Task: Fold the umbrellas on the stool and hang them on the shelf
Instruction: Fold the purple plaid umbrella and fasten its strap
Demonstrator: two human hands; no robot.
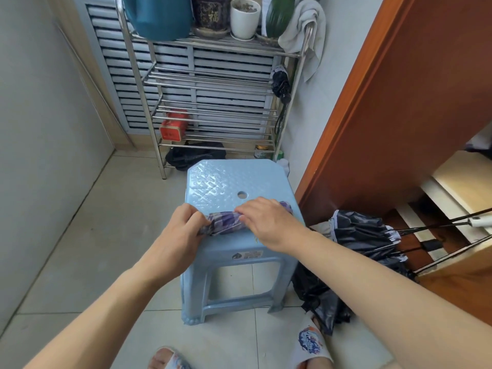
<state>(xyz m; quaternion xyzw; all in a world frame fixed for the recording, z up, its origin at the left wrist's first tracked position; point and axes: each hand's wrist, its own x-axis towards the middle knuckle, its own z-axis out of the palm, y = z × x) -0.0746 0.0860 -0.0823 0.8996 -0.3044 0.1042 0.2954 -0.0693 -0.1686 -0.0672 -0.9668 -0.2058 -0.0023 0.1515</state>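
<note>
A light blue plastic stool (226, 182) stands on the tiled floor (87, 235) in front of a metal shelf (213, 81). A purple umbrella (226, 222), rolled into a tight bundle, lies crosswise on the near part of the stool's seat.

The left hand (183, 225) grips the left end of the purple umbrella, fingers curled round the cloth. The right hand (269, 219) lies over the right part of the bundle, fingers bent down onto it and pinching the cloth near the middle. Both forearms reach in from the bottom of the view.

A black folded umbrella (281, 83) hangs at the right post of the shelf, beside the wall. A second black umbrella (367, 235), partly open with ribs sticking out, lies on the floor to the right of the stool, against a brown door (399, 102).

The top tier of the shelf carries a teal container (159, 17), a dark pot (211, 14), a white pot (245, 18) and a pale towel (306, 30) draped over the right post. A red box (173, 126) sits on a lower tier. A dark bag (194, 155) lies beneath the shelf. Two slippered feet show at the bottom edge.
</note>
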